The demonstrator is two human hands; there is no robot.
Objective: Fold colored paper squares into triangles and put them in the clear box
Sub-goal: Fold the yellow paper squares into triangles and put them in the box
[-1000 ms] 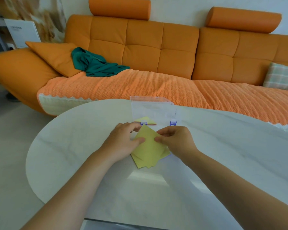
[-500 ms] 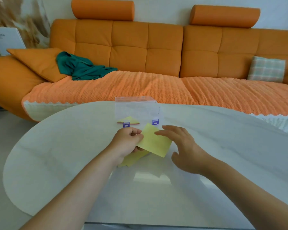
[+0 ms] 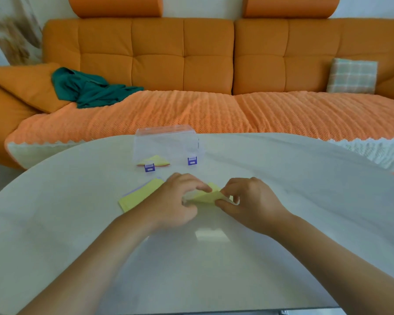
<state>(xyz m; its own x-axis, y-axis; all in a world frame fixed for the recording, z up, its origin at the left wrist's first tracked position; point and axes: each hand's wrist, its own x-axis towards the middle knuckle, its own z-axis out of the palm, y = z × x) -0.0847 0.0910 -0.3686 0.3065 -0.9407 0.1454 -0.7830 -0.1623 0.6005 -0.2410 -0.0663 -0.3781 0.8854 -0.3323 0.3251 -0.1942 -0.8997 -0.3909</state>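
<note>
A yellow paper square [image 3: 207,196] is held between both hands just above the white table [image 3: 77,223], bent partway over itself. My left hand [image 3: 175,201] pinches its left side and my right hand [image 3: 250,201] pinches its right corner. To the left lies a small stack of paper squares [image 3: 138,196], yellow on top with a purple edge showing. Behind the hands stands the clear box [image 3: 166,144] with two purple latches; folded yellow and orange triangles [image 3: 154,160] lie inside at its front left.
An orange sofa [image 3: 191,64] runs along the far side of the table, with a green cloth [image 3: 89,89] on its left seat and a plaid cushion [image 3: 351,76] at the right. The table's curved edge falls away at left and far right.
One yellow sheet has been lifted off the stack and brought to the right. My right hand, open half a second ago, now pinches it, and the sheet is bending.
</note>
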